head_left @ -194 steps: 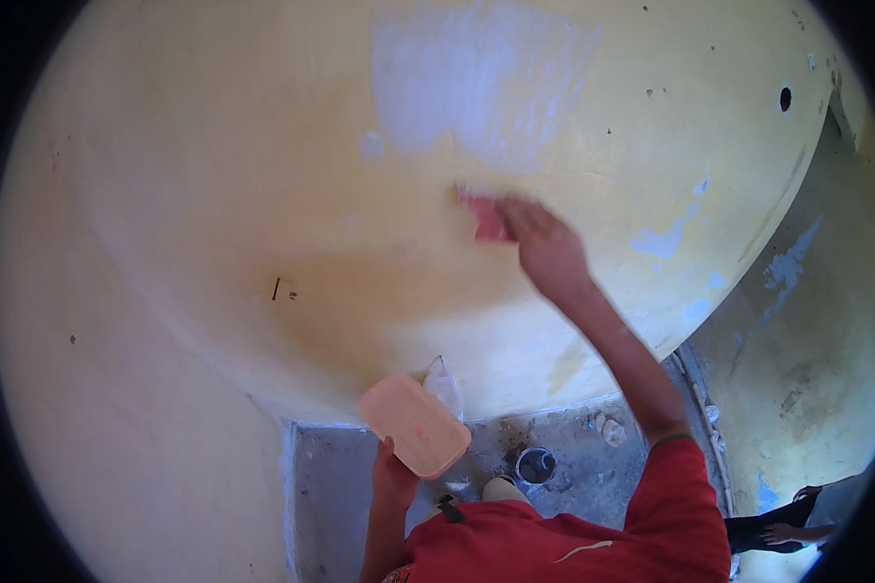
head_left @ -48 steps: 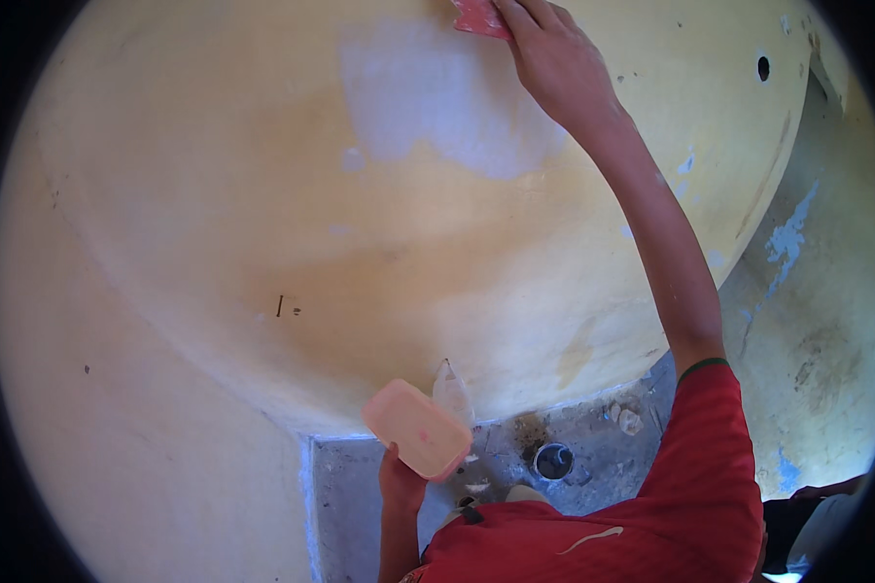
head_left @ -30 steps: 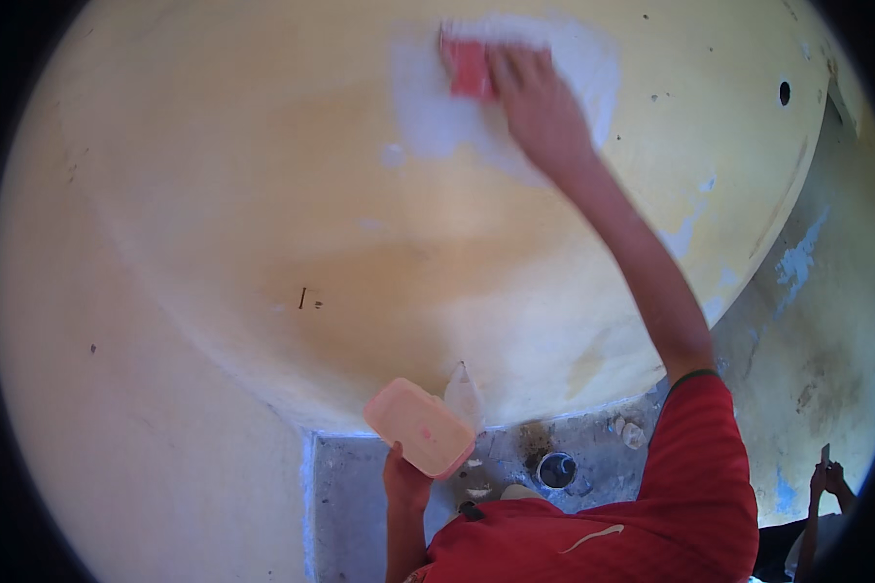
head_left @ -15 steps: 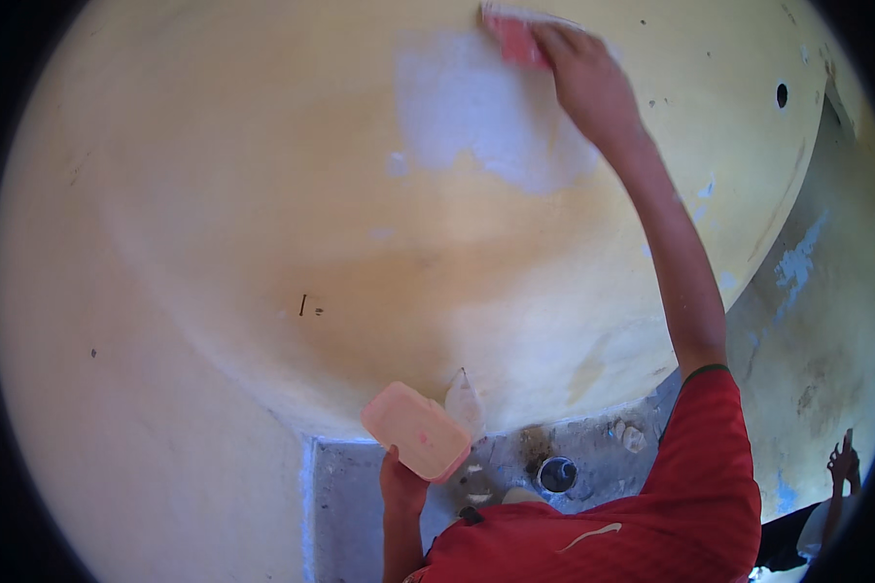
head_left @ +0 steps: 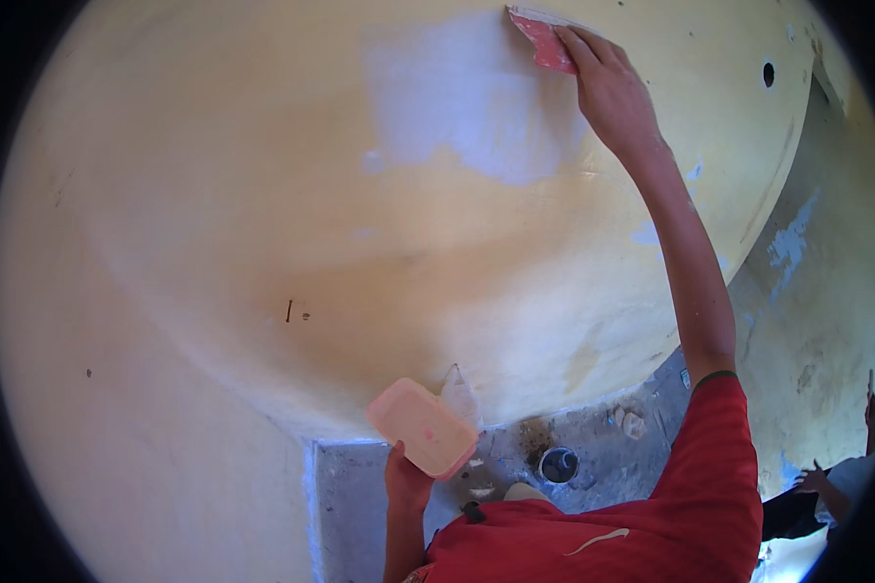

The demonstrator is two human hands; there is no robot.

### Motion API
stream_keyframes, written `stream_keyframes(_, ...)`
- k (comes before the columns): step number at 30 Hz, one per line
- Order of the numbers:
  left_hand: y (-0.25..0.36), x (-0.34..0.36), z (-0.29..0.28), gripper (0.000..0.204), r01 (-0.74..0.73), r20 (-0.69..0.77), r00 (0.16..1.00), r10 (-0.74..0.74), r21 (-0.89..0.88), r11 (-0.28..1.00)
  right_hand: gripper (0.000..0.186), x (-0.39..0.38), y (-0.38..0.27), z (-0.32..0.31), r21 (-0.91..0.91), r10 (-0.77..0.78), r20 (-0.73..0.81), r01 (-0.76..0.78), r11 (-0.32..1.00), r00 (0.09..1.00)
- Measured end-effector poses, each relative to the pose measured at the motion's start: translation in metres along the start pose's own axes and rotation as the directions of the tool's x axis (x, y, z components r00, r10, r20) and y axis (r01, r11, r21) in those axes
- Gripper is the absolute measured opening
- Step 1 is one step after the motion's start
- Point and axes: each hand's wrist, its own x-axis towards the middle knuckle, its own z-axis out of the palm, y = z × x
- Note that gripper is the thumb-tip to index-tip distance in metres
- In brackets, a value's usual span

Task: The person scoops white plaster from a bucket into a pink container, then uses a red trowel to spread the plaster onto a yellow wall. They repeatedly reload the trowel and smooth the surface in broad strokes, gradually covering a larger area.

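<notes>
High on the yellowish wall (head_left: 437, 233), my right hand (head_left: 612, 92) grips a red putty scraper (head_left: 546, 44), its pale-coated edge against the surface. To the left of that blade spreads a whitish patch of filler (head_left: 447, 102) with an uneven lower border. Down near my body, my left hand (head_left: 408, 479) holds a shallow pink plastic tub (head_left: 426, 428) by its near edge, thumb over the rim. The inside of the tub looks pale, with a small pink spot showing.
On the grey floor stands a bucket (head_left: 558, 465) with dark contents. A whitish bag-like thing (head_left: 460, 396) is by the wall behind the tub. Crumpled scraps (head_left: 630, 423) lie farther right. Another person (head_left: 836, 491) is at the lower right, an arm raised. The wall has a round hole (head_left: 768, 75).
My right hand and the scraper have moved a little rightward across the wall. The view has shifted slightly. The other person's arms have changed position. My left hand keeps its hold on the tub.
</notes>
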Motion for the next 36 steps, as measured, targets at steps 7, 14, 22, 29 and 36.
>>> stream_keyframes(7,-0.003,0.006,0.025,0.054,0.079,-0.065,0.994,-0.093,-0.188,0.979,0.045,-0.230,-0.095,0.037,0.181,-0.057,0.413,-0.020,0.983,0.909)
stream_keyframes(14,-0.004,0.025,0.038,0.065,0.015,-0.051,0.999,-0.017,-0.043,0.999,0.033,-0.236,-0.118,-0.002,0.424,0.260,0.891,-0.886,-0.186,0.372)
stream_keyframes(22,0.019,0.028,0.094,0.071,0.041,0.033,0.999,-0.042,0.035,0.999,0.023,-0.309,-0.154,-0.043,0.004,-0.089,0.991,-0.671,-0.741,0.103)
stream_keyframes(29,-0.007,0.012,0.108,0.064,0.100,-0.021,0.995,-0.099,0.040,0.994,0.023,-0.344,-0.122,-0.050,0.433,0.432,0.884,-0.658,-0.616,0.177)
stream_keyframes(36,-0.039,0.003,0.167,0.058,0.205,0.013,0.978,-0.207,-0.202,0.958,0.039,-0.368,-0.125,-0.083,0.688,0.176,0.725,-0.689,-0.228,0.666)
